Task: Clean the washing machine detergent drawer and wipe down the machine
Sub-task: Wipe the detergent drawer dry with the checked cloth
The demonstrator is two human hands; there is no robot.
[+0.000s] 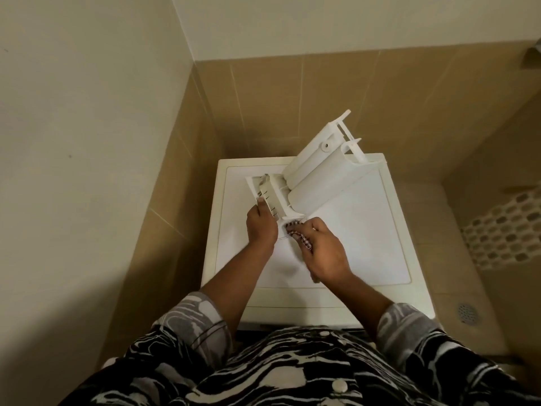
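Toward the left of the washing machine point(366, 230) top, the left hand point(261, 222) clamps the front panel of the detergent drawer point(316, 174), its fingers curled round the panel's near edge and closed firmly on it. From that grip the drawer lies up and to the right: its long axis runs diagonally away from the person, front panel low and near, and the rear end, with its thin prongs, raised toward the tiled back wall. The drawer is out of its slot, tilted over the lid, and appears to touch it only near the front corner. It is plain white plastic throughout, with ribbed slots along the panel, a rounded compartment body and a small round cap near the far end; no residue can be made out from this height. Just right of the panel's lower corner sits a cloth point(301, 238), seemingly red-and-white checked, though most of it is hidden. The right hand point(325, 253) has its fingers folded over the cloth, holding it bunched against the drawer's near corner. That hand is the nearer one to the unwiped body, so I judge the next stroke would travel up and right along the long axis while the left hand steadies. Farther right, a floor drain point(467, 312) shows beside the machine.
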